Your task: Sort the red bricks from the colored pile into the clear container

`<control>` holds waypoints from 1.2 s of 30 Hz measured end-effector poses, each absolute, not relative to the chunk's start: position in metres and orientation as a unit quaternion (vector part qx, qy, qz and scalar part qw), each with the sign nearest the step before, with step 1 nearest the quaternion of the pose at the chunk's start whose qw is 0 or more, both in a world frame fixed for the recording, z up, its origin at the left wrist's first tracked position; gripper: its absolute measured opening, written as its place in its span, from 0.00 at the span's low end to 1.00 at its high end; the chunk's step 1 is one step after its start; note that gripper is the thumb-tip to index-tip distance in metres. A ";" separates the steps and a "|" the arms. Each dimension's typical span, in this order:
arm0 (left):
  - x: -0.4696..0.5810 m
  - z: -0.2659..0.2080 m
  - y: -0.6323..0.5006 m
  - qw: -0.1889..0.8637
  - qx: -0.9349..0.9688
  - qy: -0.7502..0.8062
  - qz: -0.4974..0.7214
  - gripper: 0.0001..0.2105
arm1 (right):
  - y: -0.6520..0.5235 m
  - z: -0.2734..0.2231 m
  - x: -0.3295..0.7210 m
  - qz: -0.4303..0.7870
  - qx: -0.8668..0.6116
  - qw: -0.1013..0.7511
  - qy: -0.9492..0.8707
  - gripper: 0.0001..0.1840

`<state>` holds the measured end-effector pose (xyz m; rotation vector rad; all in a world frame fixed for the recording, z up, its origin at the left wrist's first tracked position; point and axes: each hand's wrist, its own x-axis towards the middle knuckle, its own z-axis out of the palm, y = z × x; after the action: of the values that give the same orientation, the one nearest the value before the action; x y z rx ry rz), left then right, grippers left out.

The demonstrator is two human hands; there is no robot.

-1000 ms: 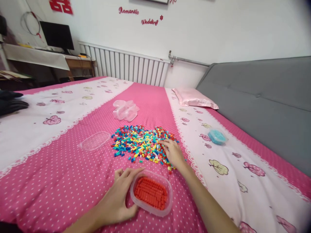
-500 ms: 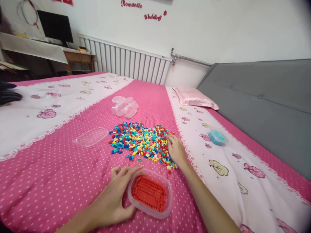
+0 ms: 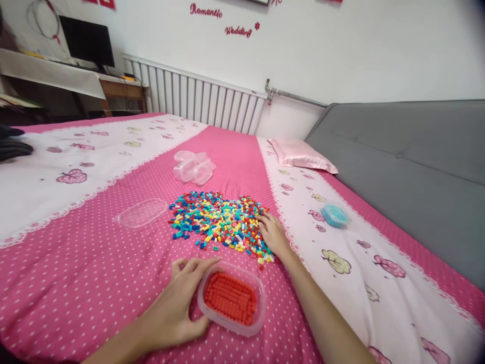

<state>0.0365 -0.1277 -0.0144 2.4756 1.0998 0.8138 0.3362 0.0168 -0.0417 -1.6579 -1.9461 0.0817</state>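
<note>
My left hand (image 3: 182,298) grips the left side of a clear plastic container (image 3: 261,323), thumb and fingers spread along its rim. Inside the container, red toy bricks (image 3: 229,298) are packed in tidy rows. My right hand (image 3: 276,235) is at the right edge of a wide pile of small multicoloured toy bricks (image 3: 215,217). Its fingers are bent together and their tips touch the bricks. Whatever lies between those fingertips is hidden or too small to name.
A clear lid (image 3: 142,212) lies left of the pile, and several clear plastic pieces (image 3: 194,168) are stacked behind it. At the right sits a container of light-blue pieces (image 3: 335,215). A pink pillow (image 3: 301,154) rests near the grey headboard (image 3: 409,172); a black glove (image 3: 13,144) is far left.
The view has tilted and shifted slightly. My right fingers have curled a little more over the pile's right edge. My left hand keeps its grip on the container.
</note>
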 end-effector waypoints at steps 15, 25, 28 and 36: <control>0.037 -0.013 -0.128 0.165 0.866 0.382 0.276 0.41 | 0.010 -0.027 0.336 0.053 -0.589 0.328 -0.737 0.05; 0.037 -0.012 -0.129 0.190 0.868 0.381 0.254 0.43 | 0.012 -0.032 0.331 0.062 -0.584 0.344 -0.733 0.09; 0.037 -0.012 -0.129 0.191 0.869 0.378 0.258 0.43 | 0.013 -0.038 0.329 0.058 -0.586 0.339 -0.734 0.17; 0.038 -0.014 -0.128 0.193 0.865 0.382 0.262 0.42 | 0.008 -0.038 0.329 0.039 -0.572 0.330 -0.750 0.10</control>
<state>0.0377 -0.1279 -0.0138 2.4267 1.0722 0.7343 0.3287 0.0078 -0.0377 -1.4973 -1.9617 0.1015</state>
